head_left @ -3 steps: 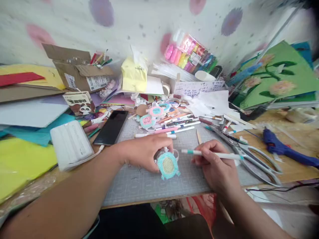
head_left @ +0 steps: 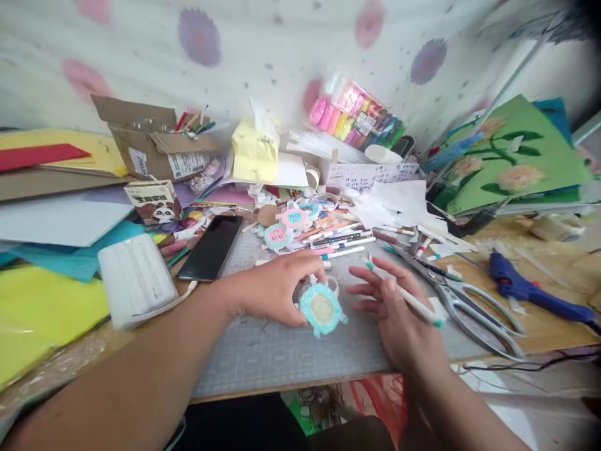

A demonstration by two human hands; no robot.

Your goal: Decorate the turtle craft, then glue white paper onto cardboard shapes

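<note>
We locate the round turquoise-rimmed craft piece (head_left: 321,309) over the middle of the grey cutting mat (head_left: 263,363), its pale disc facing the near side. We grip it with the left hand (head_left: 277,285), thumb and fingers closed about its left side. With the right hand (head_left: 399,313), we hold a white marker (head_left: 414,303) under the thumb, the other fingers spread leftward. We find scissors (head_left: 457,307) at right, a blue glue gun (head_left: 535,283) farther right, and a black phone (head_left: 211,247) at far left of the mat.

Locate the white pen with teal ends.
In the head view, the white pen is in the right hand, right of centre, between the turquoise-rimmed craft piece and the silver scissors.
</note>
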